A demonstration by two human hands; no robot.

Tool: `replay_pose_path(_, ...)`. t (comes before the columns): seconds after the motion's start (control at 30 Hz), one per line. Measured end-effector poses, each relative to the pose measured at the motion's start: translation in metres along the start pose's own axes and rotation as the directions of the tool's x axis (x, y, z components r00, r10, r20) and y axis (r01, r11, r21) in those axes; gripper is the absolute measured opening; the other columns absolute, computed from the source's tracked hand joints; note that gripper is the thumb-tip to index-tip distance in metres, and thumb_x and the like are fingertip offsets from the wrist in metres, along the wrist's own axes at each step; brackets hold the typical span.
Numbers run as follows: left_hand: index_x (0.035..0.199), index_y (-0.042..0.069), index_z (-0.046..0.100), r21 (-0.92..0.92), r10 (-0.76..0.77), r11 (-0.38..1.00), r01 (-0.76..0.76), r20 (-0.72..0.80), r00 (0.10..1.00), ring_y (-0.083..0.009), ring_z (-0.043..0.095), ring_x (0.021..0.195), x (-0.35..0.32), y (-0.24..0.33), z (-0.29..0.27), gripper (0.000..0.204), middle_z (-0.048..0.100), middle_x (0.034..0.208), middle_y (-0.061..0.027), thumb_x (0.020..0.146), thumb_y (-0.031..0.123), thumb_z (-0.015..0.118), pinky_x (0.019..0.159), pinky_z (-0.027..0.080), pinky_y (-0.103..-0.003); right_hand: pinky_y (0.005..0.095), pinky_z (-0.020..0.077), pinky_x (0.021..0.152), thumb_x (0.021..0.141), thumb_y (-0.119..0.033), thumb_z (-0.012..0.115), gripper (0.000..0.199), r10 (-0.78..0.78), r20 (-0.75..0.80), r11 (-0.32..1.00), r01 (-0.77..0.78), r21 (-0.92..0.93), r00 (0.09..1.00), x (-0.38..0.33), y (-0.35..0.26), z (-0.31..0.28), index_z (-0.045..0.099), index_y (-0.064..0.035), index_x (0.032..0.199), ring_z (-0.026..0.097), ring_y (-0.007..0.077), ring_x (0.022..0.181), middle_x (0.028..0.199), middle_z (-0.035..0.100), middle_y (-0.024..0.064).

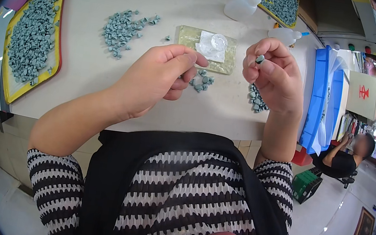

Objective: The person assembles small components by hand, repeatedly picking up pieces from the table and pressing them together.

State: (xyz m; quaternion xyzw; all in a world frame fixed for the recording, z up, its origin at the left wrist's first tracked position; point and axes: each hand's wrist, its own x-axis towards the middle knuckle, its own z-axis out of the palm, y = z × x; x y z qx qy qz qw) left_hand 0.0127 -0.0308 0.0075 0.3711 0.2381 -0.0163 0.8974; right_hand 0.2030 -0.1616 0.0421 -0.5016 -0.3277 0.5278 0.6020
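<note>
My right hand (275, 74) is raised over the table, pinching a small grey-green piece (260, 59) between thumb and fingertips. To the left of it, my left hand (160, 76) is closed, thumb pressed to the index finger and the other fingers curled under. What it holds, if anything, is mostly hidden. Between the hands lies a clear yellowish block (188, 35) bearing white paper (204, 53) and a small round clear dish (219, 42). Just below the block is a little cluster of similar pieces (202, 81). Another pile (257, 99) lies partly behind my right wrist.
A yellow tray (7, 88) heaped with pieces stands at the left, and another tray (297, 9) at the far right. A loose pile (121, 29) lies far left of centre. Two white squeeze bottles (241, 8) stand beyond the block. Blue bins (316, 100) flank the table's right edge.
</note>
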Motion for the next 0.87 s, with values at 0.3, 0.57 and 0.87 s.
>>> replay_pose_path(0.3, 0.110, 0.000, 0.052, -0.033, 0.020, 0.999, -0.021, -0.041, 0.999, -0.0050, 0.031, 0.057, -0.002, 0.001, 0.002, 0.027, 0.042, 0.072, 0.0013, 0.095, 0.019, 0.040, 0.046, 0.024, -0.018, 0.0223, 0.0389, 0.058, 0.088, -0.010, 0.051, 0.022, 0.061, 0.087, 0.974, -0.079, 0.214, 0.994, 0.000, 0.006, 0.006, 0.053, 0.0008, 0.107, 0.046, 0.0126, 0.068, 0.086, 0.051, 0.0089)
replay_pose_path(0.57, 0.112, 0.004, 0.050, -0.056, 0.117, 0.992, -0.117, -0.004, 0.993, -0.0040, 0.031, 0.057, 0.001, -0.005, -0.002, 0.022, 0.042, 0.071, 0.0018, 0.094, 0.014, 0.045, 0.045, 0.024, -0.018, 0.0241, 0.0442, 0.062, 0.087, -0.008, 0.056, 0.020, 0.093, -0.028, 0.990, -0.089, 0.110, 0.995, 0.002, 0.011, 0.015, 0.055, 0.0017, 0.105, 0.055, 0.0158, 0.071, 0.091, 0.059, 0.0139)
replay_pose_path(0.87, 0.116, 0.009, 0.047, -0.062, 0.060, 0.997, -0.056, 0.077, 0.995, -0.0032, 0.031, 0.050, -0.002, 0.000, -0.004, 0.027, 0.051, 0.076, -0.0021, 0.092, 0.019, 0.053, 0.042, 0.024, -0.017, 0.0275, 0.0501, 0.073, 0.084, 0.000, 0.060, 0.018, -0.324, 0.035, 0.663, 0.253, -0.705, 0.945, 0.003, 0.024, 0.029, 0.061, 0.0029, 0.102, 0.061, 0.0173, 0.080, 0.092, 0.062, 0.0131)
